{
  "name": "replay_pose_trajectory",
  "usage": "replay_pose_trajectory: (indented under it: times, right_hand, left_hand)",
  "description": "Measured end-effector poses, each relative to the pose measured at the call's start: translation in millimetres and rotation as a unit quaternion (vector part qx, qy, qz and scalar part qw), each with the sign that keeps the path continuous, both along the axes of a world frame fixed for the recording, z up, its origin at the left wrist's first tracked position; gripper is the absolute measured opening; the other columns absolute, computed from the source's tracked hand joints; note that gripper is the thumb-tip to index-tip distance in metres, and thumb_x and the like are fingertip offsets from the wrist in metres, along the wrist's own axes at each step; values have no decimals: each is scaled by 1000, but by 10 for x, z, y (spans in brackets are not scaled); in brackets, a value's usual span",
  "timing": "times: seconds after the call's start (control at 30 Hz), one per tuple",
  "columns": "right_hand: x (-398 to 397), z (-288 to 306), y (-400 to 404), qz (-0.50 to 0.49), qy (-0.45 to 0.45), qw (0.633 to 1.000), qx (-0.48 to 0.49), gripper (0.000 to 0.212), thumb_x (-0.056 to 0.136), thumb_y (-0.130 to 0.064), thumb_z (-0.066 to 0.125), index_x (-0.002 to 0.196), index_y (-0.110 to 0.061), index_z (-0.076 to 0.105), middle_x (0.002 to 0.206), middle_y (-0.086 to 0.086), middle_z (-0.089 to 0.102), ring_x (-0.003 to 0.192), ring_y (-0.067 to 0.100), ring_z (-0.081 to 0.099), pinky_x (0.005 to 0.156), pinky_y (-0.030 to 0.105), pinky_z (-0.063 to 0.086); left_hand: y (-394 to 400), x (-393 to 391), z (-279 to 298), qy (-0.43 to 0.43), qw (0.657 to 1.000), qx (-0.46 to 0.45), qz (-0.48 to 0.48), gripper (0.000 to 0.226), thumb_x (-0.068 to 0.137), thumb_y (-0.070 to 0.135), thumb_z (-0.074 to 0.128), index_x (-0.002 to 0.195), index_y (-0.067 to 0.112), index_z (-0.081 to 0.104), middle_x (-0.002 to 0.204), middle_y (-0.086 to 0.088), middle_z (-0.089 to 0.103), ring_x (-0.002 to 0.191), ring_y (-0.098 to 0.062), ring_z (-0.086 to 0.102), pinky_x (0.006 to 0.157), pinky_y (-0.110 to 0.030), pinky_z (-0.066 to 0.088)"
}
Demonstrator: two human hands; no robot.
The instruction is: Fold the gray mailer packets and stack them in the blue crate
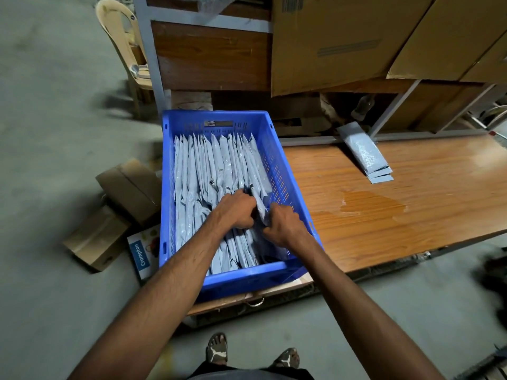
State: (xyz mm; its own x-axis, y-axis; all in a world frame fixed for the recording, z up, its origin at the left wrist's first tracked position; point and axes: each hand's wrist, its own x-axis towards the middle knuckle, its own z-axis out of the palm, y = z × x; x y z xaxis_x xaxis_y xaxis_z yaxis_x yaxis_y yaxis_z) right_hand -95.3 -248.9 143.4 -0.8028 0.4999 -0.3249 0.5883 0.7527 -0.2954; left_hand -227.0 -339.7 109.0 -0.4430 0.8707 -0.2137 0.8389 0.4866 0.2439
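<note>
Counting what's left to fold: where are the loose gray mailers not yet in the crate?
Head view, right of the blue crate: a small pile of gray mailers lies on the wooden tabletop near its far edge, against the metal shelf frame.

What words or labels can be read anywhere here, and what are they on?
"Crompton": on the white box on the floor left of the crate.
Barcode label on the big carton: too blurred to read.
Tag on the crate's far wall: unreadable.
Sandals: a logo, no words.

Both arms reach forward; left hand point(238, 209) and right hand point(284, 225) curled, nearly touching.
</note>
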Motion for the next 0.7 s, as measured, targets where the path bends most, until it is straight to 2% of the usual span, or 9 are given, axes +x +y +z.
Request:
replay_pose_trajectory:
  times: [0.07,0.1,0.23,0.33,0.43,0.47,0.53,0.63,0.7]
  right_hand:
    - [-81,-95,57,17,-32,999,-14,40,91,-21,66,124,-6,51,125,24,63,117,44,63,81,45,49]
    - [-109,-138,81,21,-56,998,-12,42,94,-21,63,130,-3,51,127,25,62,119,45,62,86,47,51]
    - [-153,-308,101,32,-136,990,3,36,101,-15,52,132,1,57,136,27,57,124,45,60,94,47,52]
    - [-244,-386,134,31,-184,982,-11,40,99,-12,53,137,0,56,143,25,55,128,42,60,98,45,54]
    - [-333,-385,129,6,-189,981,-30,46,103,-19,51,143,3,53,150,26,52,134,41,56,107,47,51]
    - [-347,-388,128,2,-182,982,-38,47,105,-21,48,145,4,51,152,26,50,137,41,53,110,45,47]
    - [-375,-392,135,11,-184,982,-46,48,108,-22,43,147,5,50,154,26,48,140,41,50,113,45,43]
    - [-356,-415,175,10,-196,978,-67,52,104,-29,47,144,3,53,151,26,51,134,42,54,105,43,47]
    - [-322,-432,192,13,-199,978,-65,49,104,-29,48,141,2,56,148,25,55,130,42,57,100,41,48]
  left_hand:
    - [-1,-2,-2,-7,1000,-2,3,15,82,23,72,93,17,64,89,0,63,100,-22,54,79,-39,51]
    - [4,-2,-5,-8,1000,-3,3,14,82,23,73,92,17,65,89,0,63,100,-22,54,80,-41,52]
    - [7,-6,-24,-8,1000,-11,16,16,82,21,76,80,21,59,84,2,59,100,-19,54,85,-42,55]
    - [14,-5,-28,-14,1000,-15,21,11,81,18,73,92,19,72,91,1,69,99,-19,60,86,-43,57]
    - [41,-2,21,18,998,45,30,10,82,10,64,87,17,70,88,0,68,93,-23,64,81,-43,58]
    - [64,-31,42,33,996,83,31,14,83,9,62,92,17,69,93,-1,66,97,-24,63,81,-42,58]
    - [115,-132,61,44,990,137,-10,35,83,10,64,117,21,67,117,-2,61,116,-22,56,86,-37,54]
    - [157,-285,16,107,979,53,-164,71,84,16,67,149,36,47,158,0,40,143,-23,37,106,-41,46]
    - [158,-357,-69,159,967,-4,-202,73,90,24,62,155,43,36,168,3,25,149,-29,27,113,-47,40]
